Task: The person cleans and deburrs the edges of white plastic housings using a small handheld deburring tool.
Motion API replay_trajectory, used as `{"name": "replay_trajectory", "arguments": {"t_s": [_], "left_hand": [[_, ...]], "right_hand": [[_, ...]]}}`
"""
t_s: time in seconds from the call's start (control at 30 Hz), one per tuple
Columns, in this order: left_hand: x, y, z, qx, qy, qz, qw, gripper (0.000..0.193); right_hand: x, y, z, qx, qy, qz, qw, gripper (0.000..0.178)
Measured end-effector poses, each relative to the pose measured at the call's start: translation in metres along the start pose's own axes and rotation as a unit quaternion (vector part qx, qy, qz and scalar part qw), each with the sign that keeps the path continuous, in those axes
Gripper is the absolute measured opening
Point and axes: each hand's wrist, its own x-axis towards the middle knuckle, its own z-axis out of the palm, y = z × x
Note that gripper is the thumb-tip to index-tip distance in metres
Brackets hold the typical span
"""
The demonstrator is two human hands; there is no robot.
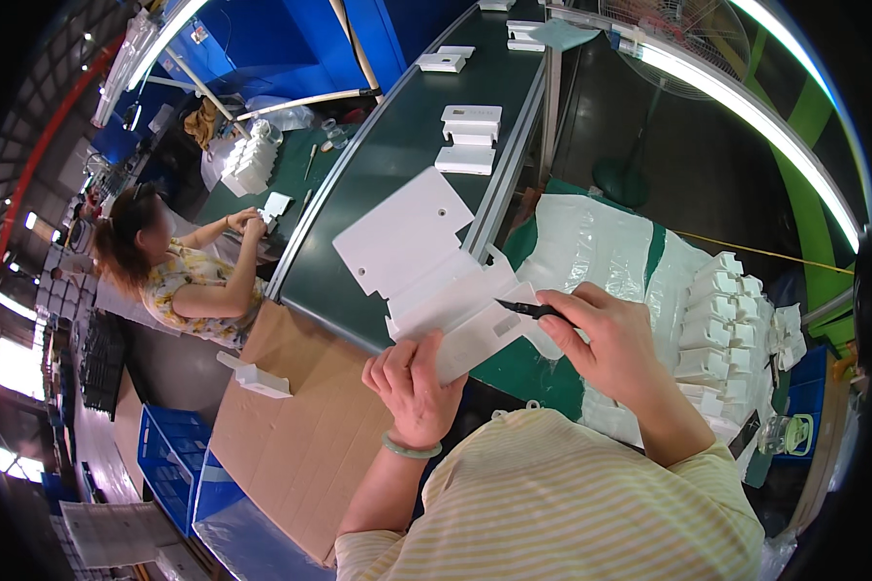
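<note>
A white moulded plastic panel (407, 237), stepped across its middle and with two small holes in its upper plate, is tilted up in front of me. Its lower edge is gripped by my left hand (412, 382), fingers wrapped over the front. In my right hand (596, 334) is a small black-handled knife (531, 309), pinched between thumb and fingers. The blade points left, at the panel's right edge near a small rectangular opening. Whether the blade touches the plastic I cannot tell.
Similar white parts (468, 126) sit on the dark green conveyor (358, 194) ahead. Stacked white parts (717, 329) stand at right beside plastic wrap (591, 252). A white piece (257, 376) lies on cardboard (281, 436) at left. A co-worker (184, 257) handles a white part across the belt.
</note>
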Motion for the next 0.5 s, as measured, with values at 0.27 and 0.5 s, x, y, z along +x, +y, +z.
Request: {"name": "replay_trajectory", "arguments": {"t_s": [0.27,0.5], "left_hand": [[-0.002,-0.011,0.0,0.003,0.012,-0.003,1.0,0.067],[-0.004,-0.014,0.002,0.001,0.001,-0.004,1.0,0.066]], "right_hand": [[0.001,-0.013,0.016,-0.07,-0.017,-0.006,0.997,0.025],[0.003,-0.014,0.023,-0.108,-0.015,0.027,0.994,0.023]]}}
